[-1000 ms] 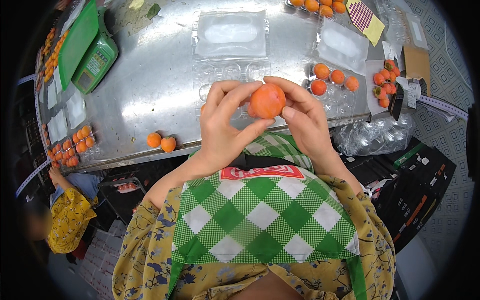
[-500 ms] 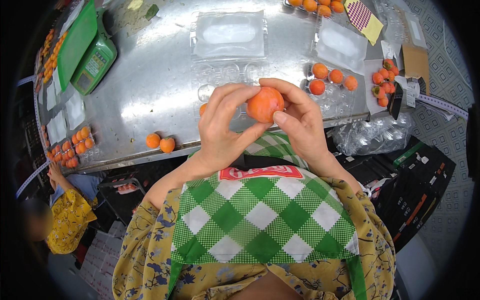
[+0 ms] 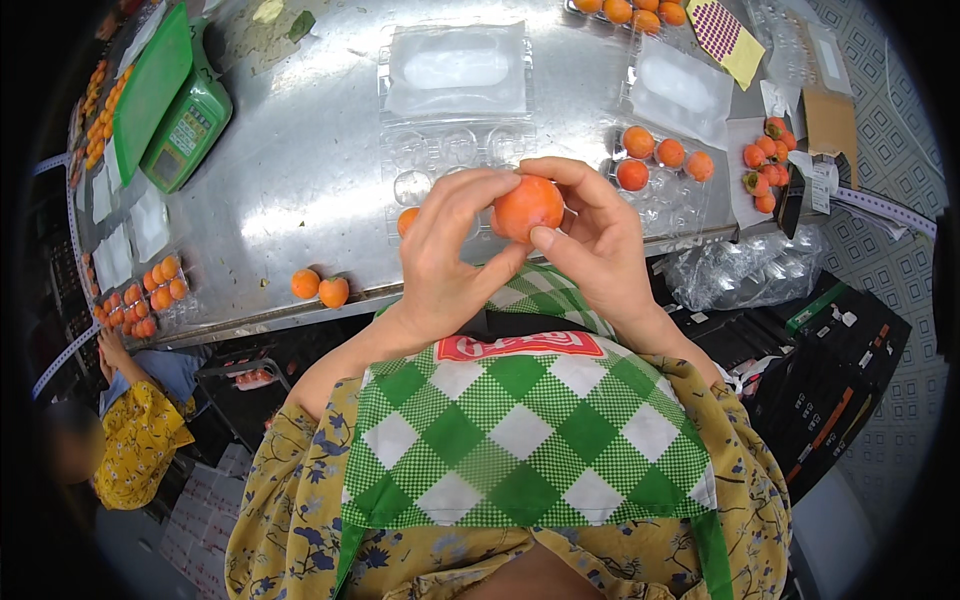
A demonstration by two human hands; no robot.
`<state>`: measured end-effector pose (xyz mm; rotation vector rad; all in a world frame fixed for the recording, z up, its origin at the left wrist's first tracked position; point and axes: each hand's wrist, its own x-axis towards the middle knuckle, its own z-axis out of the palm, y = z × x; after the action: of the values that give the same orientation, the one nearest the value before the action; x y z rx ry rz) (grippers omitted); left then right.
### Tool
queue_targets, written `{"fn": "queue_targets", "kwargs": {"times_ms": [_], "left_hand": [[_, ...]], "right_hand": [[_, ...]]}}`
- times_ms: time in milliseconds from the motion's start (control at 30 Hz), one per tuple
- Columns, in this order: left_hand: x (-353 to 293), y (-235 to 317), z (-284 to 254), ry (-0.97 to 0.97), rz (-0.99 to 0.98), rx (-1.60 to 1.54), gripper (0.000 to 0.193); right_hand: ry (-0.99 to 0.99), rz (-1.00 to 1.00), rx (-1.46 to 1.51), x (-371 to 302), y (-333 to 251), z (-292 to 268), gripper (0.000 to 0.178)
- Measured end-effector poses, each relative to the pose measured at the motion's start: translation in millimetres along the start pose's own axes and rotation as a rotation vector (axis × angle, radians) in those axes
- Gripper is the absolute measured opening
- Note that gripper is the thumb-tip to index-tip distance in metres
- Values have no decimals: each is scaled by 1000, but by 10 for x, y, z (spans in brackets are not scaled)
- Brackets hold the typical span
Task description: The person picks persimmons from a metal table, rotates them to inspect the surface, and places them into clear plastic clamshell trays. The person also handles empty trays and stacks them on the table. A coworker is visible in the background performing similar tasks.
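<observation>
Between my two hands, above the near side of the steel table, is a smooth orange persimmon (image 3: 536, 206). My left hand (image 3: 445, 235) is closed on its left side with the fingertips at its top. On the other side, my right hand (image 3: 597, 225) pinches it with the thumb low at the front and the fingers curled behind. Under my hands lies an opened clear plastic clamshell (image 3: 412, 187) with round hollows. One persimmon (image 3: 407, 220) in it shows partly behind my left hand. A white liner sheet (image 3: 457, 65) covers the clamshell's far half.
Two persimmons (image 3: 318, 287) lie by the table's front edge. Right stands another clamshell (image 3: 668, 200) with several persimmons; beyond it, more persimmons (image 3: 768, 160) lie beside cardboard. A green scale (image 3: 187, 135) stands left. A person in a yellow top (image 3: 145, 440) sits far left, near filled packs.
The persimmon has turned slightly between my fingers, and my right thumb has shifted a little to the left across its lower front. Both hands keep nearly the same place.
</observation>
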<state>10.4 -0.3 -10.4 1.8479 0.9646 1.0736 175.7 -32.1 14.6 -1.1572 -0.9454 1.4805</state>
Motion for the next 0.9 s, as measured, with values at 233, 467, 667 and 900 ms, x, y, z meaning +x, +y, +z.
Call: {"fn": "queue_targets", "kwargs": {"times_ms": [233,467,667,900], "left_hand": [[-59,-33,21,-68,-231,-241,53],[-49,-4,26,-77,-223,-147,52],[-39,-17,53,-67,-146,-3,54],[-25,-44,17,-164,-263,-47,58]], "right_hand": [[-33,65,101,3,87,-98,44],[-1,73,92,-1,59,-69,42],[0,48,93,-12,196,-111,47],[370,36,-94,-40,166,-991,47]]}}
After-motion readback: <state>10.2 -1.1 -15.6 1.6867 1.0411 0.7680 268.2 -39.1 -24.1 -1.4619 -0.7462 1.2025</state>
